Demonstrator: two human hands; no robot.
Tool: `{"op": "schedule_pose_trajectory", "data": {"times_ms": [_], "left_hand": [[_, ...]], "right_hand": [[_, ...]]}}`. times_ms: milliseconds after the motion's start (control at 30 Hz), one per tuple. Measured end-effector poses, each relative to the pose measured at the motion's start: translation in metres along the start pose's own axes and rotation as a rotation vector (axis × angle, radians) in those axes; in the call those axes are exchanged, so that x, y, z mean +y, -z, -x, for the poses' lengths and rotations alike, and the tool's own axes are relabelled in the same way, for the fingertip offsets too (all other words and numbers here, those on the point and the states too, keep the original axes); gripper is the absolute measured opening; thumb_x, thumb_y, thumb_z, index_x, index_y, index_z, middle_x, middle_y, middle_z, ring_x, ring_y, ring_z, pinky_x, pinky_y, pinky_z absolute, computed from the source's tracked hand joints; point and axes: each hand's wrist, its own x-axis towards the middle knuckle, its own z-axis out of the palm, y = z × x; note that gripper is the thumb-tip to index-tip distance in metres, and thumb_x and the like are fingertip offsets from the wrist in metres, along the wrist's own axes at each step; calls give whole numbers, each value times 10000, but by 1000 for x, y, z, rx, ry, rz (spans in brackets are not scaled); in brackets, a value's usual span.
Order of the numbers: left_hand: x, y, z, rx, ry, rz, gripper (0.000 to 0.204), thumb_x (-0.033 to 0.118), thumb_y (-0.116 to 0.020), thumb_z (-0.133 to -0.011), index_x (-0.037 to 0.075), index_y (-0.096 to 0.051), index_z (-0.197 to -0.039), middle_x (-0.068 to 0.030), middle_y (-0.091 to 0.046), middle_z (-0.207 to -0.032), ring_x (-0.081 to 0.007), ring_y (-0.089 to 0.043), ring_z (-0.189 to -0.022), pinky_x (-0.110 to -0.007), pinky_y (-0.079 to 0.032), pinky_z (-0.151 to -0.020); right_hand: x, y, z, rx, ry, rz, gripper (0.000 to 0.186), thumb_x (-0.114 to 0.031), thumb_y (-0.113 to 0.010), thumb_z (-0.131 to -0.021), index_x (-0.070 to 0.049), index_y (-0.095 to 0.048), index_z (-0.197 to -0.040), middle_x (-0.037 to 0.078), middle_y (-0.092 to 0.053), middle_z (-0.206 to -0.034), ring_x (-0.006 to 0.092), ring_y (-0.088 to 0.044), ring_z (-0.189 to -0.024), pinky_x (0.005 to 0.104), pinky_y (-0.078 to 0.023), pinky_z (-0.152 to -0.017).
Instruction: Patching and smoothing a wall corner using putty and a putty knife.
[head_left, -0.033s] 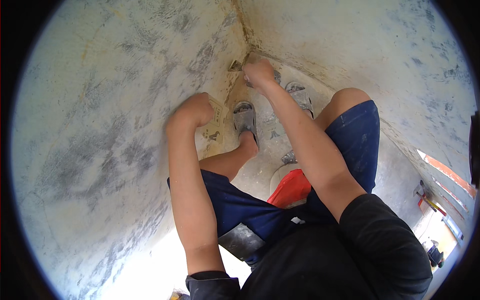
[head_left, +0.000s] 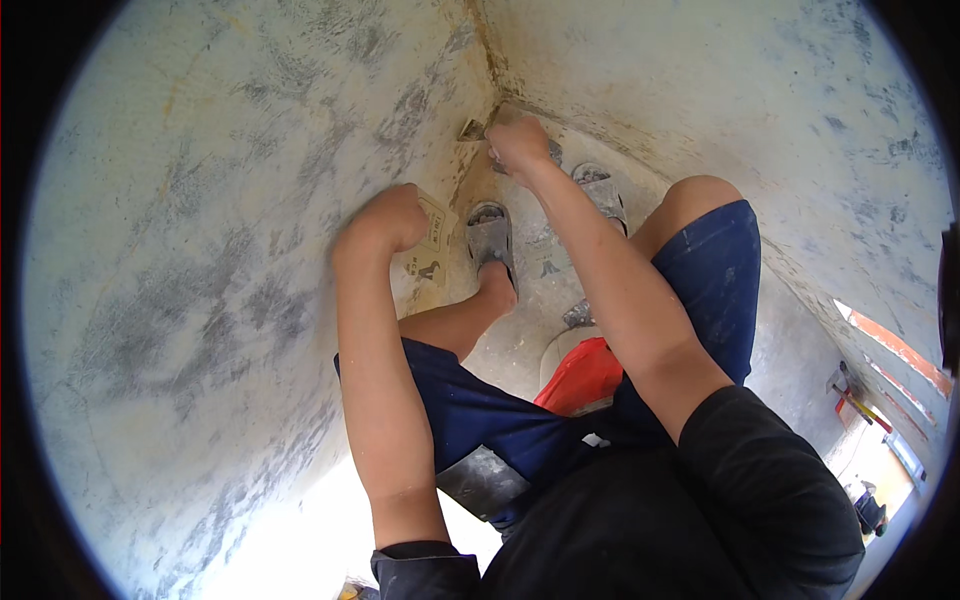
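Observation:
My left hand point(head_left: 383, 222) is closed beside the left wall point(head_left: 180, 260), at the edge of a pale, printed rectangular piece point(head_left: 433, 225); its fingertips are hidden, so its exact grip is unclear. Higher up, my right hand point(head_left: 518, 146) is closed around what looks like a flat scraper, mostly hidden, at the inner corner where walls and floor meet. A small metal blade point(head_left: 471, 131) shows just left of that hand.
Two grey, dusty sandals point(head_left: 489, 237) point(head_left: 598, 185) are on the floor point(head_left: 540, 270) between my knees. A red item point(head_left: 582, 370) lies beneath me, a grey plate point(head_left: 478, 482) rests at my left thigh, and long-handled tools point(head_left: 860, 405) lean at far right.

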Motion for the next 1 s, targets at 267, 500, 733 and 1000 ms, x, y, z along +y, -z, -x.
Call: {"op": "schedule_pose_trajectory", "data": {"times_ms": [267,500,733,1000], "left_hand": [[9,6,2,-44,32,-17,381,208,-481,-970,-34,-593,-1241,-260,-623,-1241,-393,-596,-1168,-422,-460,-987],[12,6,2,-13,17,-40,381,190,-486,-947,-35,-601,-1232,-262,-635,-1217,-392,-604,-1157,-422,-466,-979],[8,5,1,-9,12,-41,375,196,-492,-947,-39,-610,-1214,-267,-638,-1206,-395,-611,-1143,-423,-468,-970],[9,5,-1,4,9,-12,360,187,-490,-945,-35,-616,-1199,-264,-642,-1198,-398,-617,-1130,-426,-476,-956]], "right_hand": [[-1,4,-8,-28,-27,3,152,-83,-639,-789,27,-595,-694,113,-594,-640,182,-511,-485,341,-325,-393],[14,-2,-19,50,115,26,157,-75,-644,-779,38,-607,-677,127,-613,-648,182,-523,-490,351,-338,-404],[3,0,-11,-52,42,-33,176,-72,-640,-789,43,-589,-665,129,-587,-636,165,-496,-480,345,-317,-391],[10,3,-22,-79,9,-18,184,-89,-639,-820,25,-575,-691,110,-571,-651,167,-482,-489,332,-299,-389]]}}
